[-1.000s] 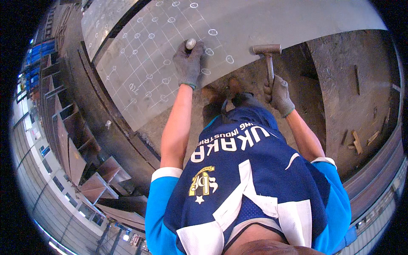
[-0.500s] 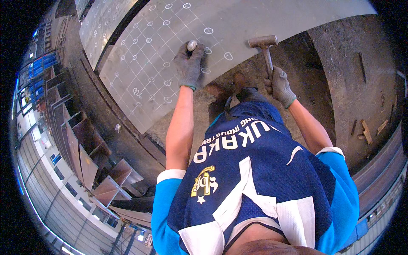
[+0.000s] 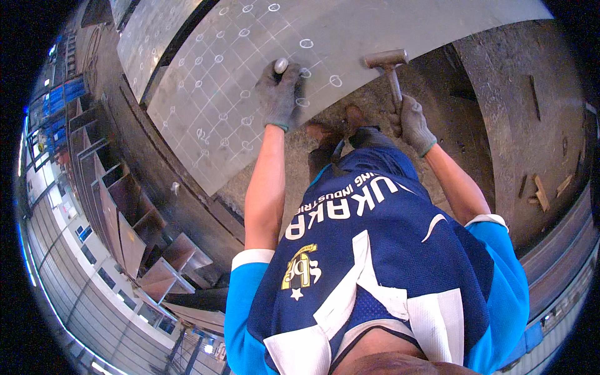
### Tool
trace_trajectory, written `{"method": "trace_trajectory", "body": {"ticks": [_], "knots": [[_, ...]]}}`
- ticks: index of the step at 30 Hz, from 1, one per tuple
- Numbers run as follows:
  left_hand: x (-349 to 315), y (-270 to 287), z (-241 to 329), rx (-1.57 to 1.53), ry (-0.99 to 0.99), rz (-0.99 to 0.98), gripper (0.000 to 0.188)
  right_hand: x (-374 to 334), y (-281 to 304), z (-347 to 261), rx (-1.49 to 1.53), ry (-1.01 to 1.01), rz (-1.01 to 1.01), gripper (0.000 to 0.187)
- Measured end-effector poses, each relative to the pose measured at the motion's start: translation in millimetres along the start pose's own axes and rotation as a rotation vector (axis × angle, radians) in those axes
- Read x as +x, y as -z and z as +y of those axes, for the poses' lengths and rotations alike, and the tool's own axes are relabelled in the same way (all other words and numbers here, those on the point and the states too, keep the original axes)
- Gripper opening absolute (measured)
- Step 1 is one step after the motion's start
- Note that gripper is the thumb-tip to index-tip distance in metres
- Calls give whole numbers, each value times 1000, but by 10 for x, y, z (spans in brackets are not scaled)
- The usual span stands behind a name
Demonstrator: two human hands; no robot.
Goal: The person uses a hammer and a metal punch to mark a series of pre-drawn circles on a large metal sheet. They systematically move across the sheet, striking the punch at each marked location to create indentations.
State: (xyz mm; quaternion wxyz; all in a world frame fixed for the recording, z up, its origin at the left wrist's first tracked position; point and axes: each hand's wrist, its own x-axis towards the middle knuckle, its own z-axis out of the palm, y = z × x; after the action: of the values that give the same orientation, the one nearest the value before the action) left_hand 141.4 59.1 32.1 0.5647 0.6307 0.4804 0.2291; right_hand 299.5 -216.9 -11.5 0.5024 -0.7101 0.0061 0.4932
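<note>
My gloved left hand [image 3: 278, 97] is closed round a metal punch [image 3: 281, 65], whose bright rounded top end shows above the fingers; its lower end is hidden. The hand is over a grey steel plate [image 3: 356, 37], marked with a white chalk grid and small circles at the crossings. In my gloved right hand [image 3: 415, 127] is a hammer [image 3: 392, 81], gripped by its handle. Its head is to the right of the punch, apart from it, over the plate's near edge.
Another chalk-marked plate [image 3: 140, 47] lies beyond a dark gap at the far left. Steel sections [image 3: 128, 240] stand along the left. Wood scraps [image 3: 541, 194] lie on the dirty floor at the right. My shoes [image 3: 354, 115] are just short of the plate's near edge.
The hammer has shifted very slightly upward in view. My left hand and the punch have hardly moved.
</note>
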Motion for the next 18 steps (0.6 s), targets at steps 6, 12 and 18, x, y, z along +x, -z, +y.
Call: {"method": "trace_trajectory", "body": {"ticks": [6,12,18], "knots": [[14,-21,-146,-117,-2,9,21,14,22,-30,56,-90,-10,39],[-20,-21,-10,22,-60,0,24,105,131,110,-76,70,-44,40],[29,-7,-150,-45,-6,6,24,-111,-30,-249,-142,200,-170,42]]}}
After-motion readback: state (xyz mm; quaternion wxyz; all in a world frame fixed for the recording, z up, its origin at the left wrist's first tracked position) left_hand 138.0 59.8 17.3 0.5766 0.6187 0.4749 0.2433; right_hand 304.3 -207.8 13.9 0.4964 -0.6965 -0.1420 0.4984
